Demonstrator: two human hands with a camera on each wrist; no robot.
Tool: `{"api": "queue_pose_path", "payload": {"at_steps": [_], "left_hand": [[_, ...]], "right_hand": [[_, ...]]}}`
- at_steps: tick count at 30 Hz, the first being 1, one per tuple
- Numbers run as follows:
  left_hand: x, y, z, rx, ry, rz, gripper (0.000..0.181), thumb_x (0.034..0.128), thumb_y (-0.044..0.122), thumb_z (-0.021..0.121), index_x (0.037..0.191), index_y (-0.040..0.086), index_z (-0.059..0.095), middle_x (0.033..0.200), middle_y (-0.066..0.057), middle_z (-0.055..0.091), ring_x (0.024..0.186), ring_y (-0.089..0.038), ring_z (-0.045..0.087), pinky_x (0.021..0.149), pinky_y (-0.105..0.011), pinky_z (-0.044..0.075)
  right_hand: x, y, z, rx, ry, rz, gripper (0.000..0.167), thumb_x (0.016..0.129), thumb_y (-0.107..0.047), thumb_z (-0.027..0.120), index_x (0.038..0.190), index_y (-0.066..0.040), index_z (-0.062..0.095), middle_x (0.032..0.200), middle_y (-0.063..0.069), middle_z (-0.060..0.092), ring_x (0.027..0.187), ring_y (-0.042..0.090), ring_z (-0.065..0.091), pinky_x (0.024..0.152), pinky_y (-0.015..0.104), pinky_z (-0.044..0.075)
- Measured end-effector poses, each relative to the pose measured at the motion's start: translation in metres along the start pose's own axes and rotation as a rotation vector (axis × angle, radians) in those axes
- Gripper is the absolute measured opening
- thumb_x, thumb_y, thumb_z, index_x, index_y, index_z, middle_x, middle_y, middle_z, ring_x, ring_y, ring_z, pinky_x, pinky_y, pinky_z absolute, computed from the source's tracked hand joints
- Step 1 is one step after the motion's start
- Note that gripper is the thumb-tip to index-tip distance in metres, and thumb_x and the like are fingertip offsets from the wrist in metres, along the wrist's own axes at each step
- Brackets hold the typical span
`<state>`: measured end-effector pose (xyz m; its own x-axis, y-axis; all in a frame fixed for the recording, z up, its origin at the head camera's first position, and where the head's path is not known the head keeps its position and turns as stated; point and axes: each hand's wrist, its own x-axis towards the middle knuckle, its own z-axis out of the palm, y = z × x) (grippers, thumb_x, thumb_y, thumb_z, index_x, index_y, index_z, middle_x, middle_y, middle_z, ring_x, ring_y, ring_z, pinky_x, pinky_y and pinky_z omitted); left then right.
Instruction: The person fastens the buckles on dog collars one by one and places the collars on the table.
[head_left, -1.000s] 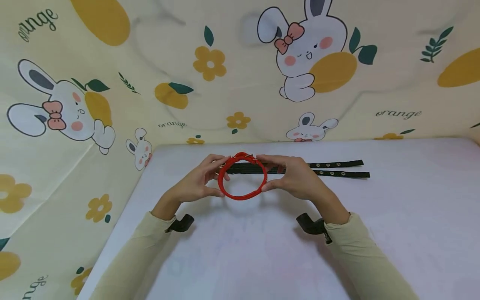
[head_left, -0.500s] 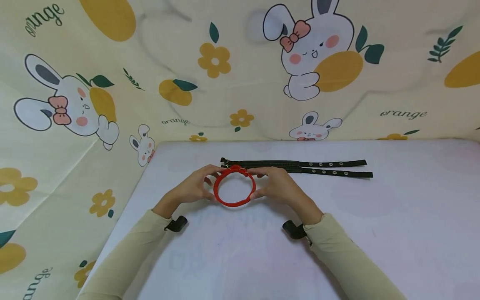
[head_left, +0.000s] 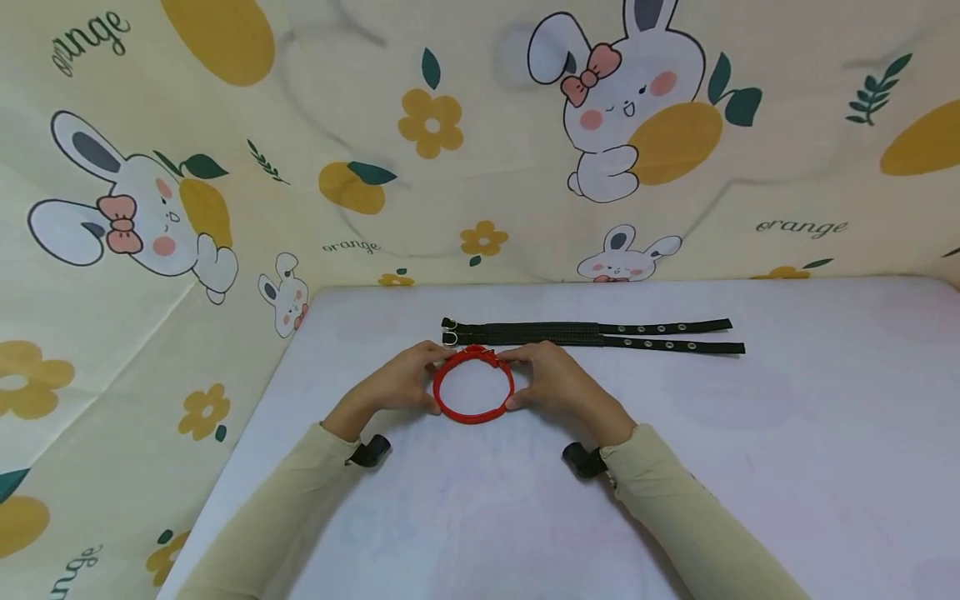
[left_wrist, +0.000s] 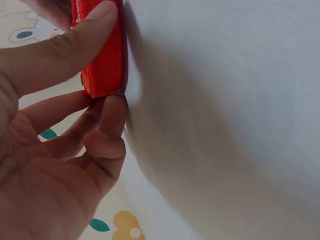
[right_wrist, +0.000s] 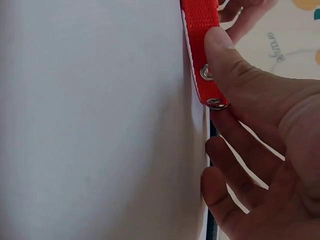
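A red strap (head_left: 471, 419), closed into a ring, stands on its edge on the white table in the head view. My left hand (head_left: 401, 379) pinches its left side between thumb and fingers. On the opposite side my right hand (head_left: 562, 383) pinches it the same way. The left wrist view shows the left thumb lying across the red webbing (left_wrist: 107, 65). In the right wrist view, the right thumb presses the red strap (right_wrist: 200, 20) beside a metal eyelet (right_wrist: 206, 72), with a metal ring at the fold below.
Two black straps (head_left: 540, 333) with metal eyelets and ring ends lie side by side just behind the red ring, reaching to the right. The white table (head_left: 465, 517) meets a cloth (head_left: 465, 175) printed with rabbits and oranges at the back and left.
Both hands have brought the red ring nearer the table's front and slightly left, off the black straps, whose left ends now show.
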<state>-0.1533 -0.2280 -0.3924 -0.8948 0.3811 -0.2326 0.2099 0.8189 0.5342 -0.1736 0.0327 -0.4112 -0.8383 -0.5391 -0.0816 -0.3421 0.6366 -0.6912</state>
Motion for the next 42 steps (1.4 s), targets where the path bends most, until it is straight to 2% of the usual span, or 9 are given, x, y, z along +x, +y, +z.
{"api": "queue_pose_path", "payload": {"at_steps": [5,8,12,16,21,24,27,35,42], "left_hand": [[-0.001,0.001,-0.005,-0.006,-0.027,-0.029,0.089,0.0717,0.013,0.090,0.149,0.008,0.046,0.138,-0.013,0.053,0.112,-0.024,0.059,0.086,-0.033,0.057],[-0.002,0.000,-0.015,-0.013,-0.027,-0.058,0.083,0.0751,0.014,0.088,0.148,0.009,0.048,0.134,-0.012,0.058,0.106,-0.025,0.061,0.083,-0.032,0.055],[0.003,-0.001,-0.029,-0.008,0.081,-0.097,0.059,0.0841,0.012,0.079,0.139,0.009,0.057,0.120,-0.013,0.068,0.099,-0.027,0.064,0.080,-0.035,0.054],[0.018,-0.001,-0.028,-0.009,0.165,-0.135,0.041,0.0896,0.015,0.074,0.130,0.011,0.065,0.111,-0.013,0.070,0.098,-0.028,0.066,0.079,-0.036,0.055],[0.031,-0.003,-0.018,-0.064,0.169,-0.187,0.034,0.0920,0.020,0.071,0.125,0.014,0.068,0.111,-0.012,0.071,0.098,-0.027,0.067,0.083,-0.037,0.054],[0.032,-0.005,-0.015,-0.087,0.203,-0.205,0.032,0.0922,0.019,0.071,0.123,0.013,0.068,0.110,-0.012,0.072,0.099,-0.026,0.067,0.083,-0.038,0.055],[0.030,-0.006,-0.014,-0.109,0.235,-0.209,0.032,0.0923,0.018,0.071,0.124,0.013,0.067,0.110,-0.013,0.073,0.098,-0.027,0.068,0.080,-0.037,0.055],[0.030,-0.011,-0.010,-0.152,0.255,-0.221,0.032,0.0917,0.016,0.071,0.123,0.011,0.068,0.107,-0.013,0.074,0.096,-0.025,0.067,0.084,-0.039,0.053],[0.034,-0.007,-0.005,-0.169,0.315,-0.180,0.034,0.0876,0.009,0.075,0.121,0.009,0.070,0.099,-0.012,0.073,0.090,-0.025,0.067,0.081,-0.038,0.054]], "right_hand": [[-0.007,0.002,-0.011,-0.008,-0.044,0.003,0.081,0.074,-0.022,0.089,0.145,-0.014,0.052,0.142,0.005,0.059,0.138,0.028,0.047,0.113,0.047,0.042],[-0.015,0.015,-0.033,0.047,-0.061,-0.012,0.090,0.078,-0.022,0.086,0.154,-0.012,0.038,0.146,0.005,0.056,0.138,0.028,0.047,0.110,0.047,0.043],[-0.036,0.044,-0.078,0.123,0.012,-0.021,0.082,0.084,-0.020,0.080,0.153,-0.009,0.038,0.143,0.009,0.058,0.129,0.030,0.054,0.100,0.046,0.047],[-0.069,0.076,-0.124,0.099,0.117,0.073,0.070,0.091,-0.030,0.074,0.151,-0.011,0.043,0.141,0.014,0.059,0.125,0.032,0.057,0.098,0.041,0.046],[-0.114,0.119,-0.155,0.099,0.199,0.318,0.075,0.092,-0.046,0.068,0.153,-0.013,0.039,0.145,0.021,0.051,0.129,0.039,0.048,0.096,0.048,0.042],[-0.133,0.141,-0.162,0.091,0.187,0.425,0.080,0.092,-0.053,0.065,0.154,-0.012,0.035,0.147,0.027,0.044,0.132,0.045,0.040,0.096,0.057,0.041],[-0.143,0.156,-0.164,0.106,0.149,0.462,0.084,0.092,-0.054,0.065,0.154,-0.008,0.033,0.148,0.030,0.040,0.134,0.048,0.038,0.098,0.060,0.040],[-0.136,0.160,-0.156,0.080,0.111,0.447,0.081,0.088,-0.048,0.072,0.148,-0.004,0.041,0.135,0.028,0.049,0.121,0.039,0.047,0.089,0.042,0.044],[-0.134,0.155,-0.151,0.128,0.200,0.384,0.065,0.089,-0.046,0.073,0.141,-0.012,0.051,0.113,-0.003,0.065,0.102,0.013,0.052,0.081,0.023,0.040]]}}
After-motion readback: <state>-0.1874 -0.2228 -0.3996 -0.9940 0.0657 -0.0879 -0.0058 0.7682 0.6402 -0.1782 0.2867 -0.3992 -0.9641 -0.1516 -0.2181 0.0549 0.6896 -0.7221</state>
